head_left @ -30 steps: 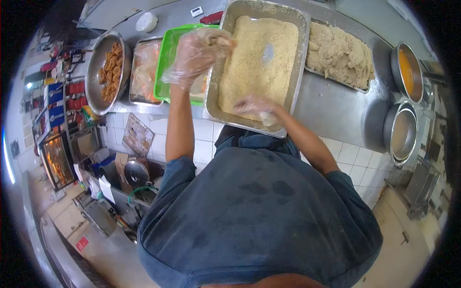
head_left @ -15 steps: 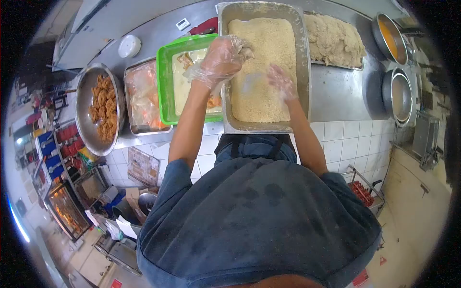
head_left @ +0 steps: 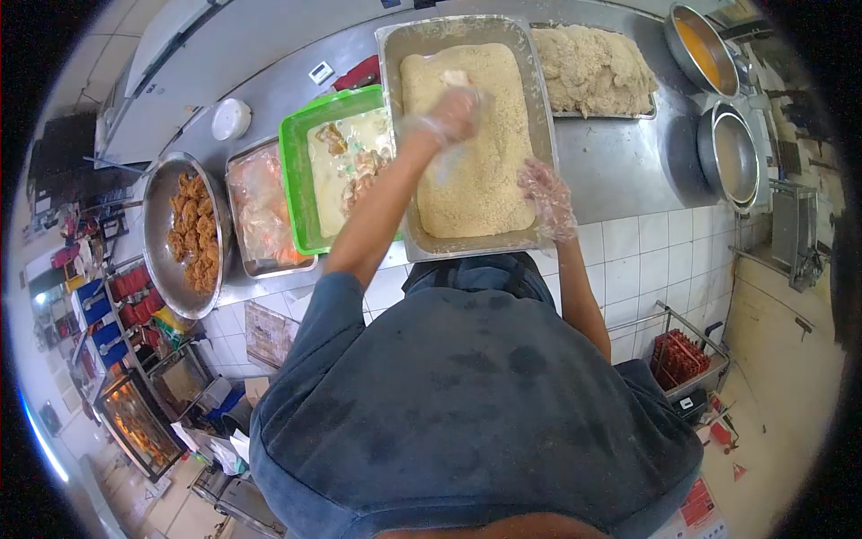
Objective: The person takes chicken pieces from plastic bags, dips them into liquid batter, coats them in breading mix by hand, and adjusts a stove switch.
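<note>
My left hand point(head_left: 458, 114), in a clear plastic glove, is over the flour-like breading point(head_left: 489, 148) in a deep metal tray point(head_left: 545, 117). Motion smears its fingers, so their grip is unclear. Just beyond them a pale piece of raw meat point(head_left: 456, 78) lies on the breading. My right hand point(head_left: 548, 196), gloved and dusted with crumbs, is at the tray's right rim with fingers spread. Left of the tray is a green tub point(head_left: 292, 171) of creamy white batter point(head_left: 330, 193), with raw meat pieces point(head_left: 364, 175) in it.
A metal bowl of fried pieces point(head_left: 193, 235) and a tray of plastic-wrapped food point(head_left: 260, 202) stand at the left. To the right are a heaped tray of breaded pieces point(head_left: 593, 70), a bowl of orange liquid point(head_left: 699, 45) and stacked metal bowls point(head_left: 736, 157).
My left hand has moved from the batter tub's edge over the breading. My right hand has shifted from above the breading to the tray's right rim. The camera view has turned slightly.
</note>
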Tool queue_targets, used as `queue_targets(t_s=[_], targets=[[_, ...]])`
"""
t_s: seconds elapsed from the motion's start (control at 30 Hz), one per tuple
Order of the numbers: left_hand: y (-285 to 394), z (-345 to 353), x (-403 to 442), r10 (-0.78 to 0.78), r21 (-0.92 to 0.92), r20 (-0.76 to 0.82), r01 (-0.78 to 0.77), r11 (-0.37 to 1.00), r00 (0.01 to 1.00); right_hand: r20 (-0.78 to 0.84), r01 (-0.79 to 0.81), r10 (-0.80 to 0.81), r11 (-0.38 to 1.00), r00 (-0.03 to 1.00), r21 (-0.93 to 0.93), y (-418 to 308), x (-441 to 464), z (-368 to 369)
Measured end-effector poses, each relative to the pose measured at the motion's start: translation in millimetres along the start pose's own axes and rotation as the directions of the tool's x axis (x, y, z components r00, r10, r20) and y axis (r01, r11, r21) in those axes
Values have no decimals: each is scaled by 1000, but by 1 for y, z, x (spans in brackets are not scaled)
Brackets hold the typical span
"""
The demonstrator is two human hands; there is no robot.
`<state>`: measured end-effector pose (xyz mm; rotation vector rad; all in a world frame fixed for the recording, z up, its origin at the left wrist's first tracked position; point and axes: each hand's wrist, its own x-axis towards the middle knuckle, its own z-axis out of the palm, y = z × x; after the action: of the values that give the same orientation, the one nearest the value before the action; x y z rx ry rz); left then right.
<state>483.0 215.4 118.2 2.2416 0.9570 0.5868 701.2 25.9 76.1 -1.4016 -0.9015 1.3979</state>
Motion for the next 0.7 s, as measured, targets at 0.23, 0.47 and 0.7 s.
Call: queue_targets(t_s=[0.23, 0.47, 0.7], targets=[[32, 18, -91, -200, 164, -29, 202, 966, 979, 157, 365, -430, 457, 889, -811, 73, 59, 0], [56, -57, -176, -649, -750, -339, 221, 623, 681, 150, 142, 108, 81, 983, -987, 116, 64, 19], [-23, -57, -262, -709, -672, -506, 291, 681, 492, 117, -334, 494, 726, 862, -601, 162, 41, 26]])
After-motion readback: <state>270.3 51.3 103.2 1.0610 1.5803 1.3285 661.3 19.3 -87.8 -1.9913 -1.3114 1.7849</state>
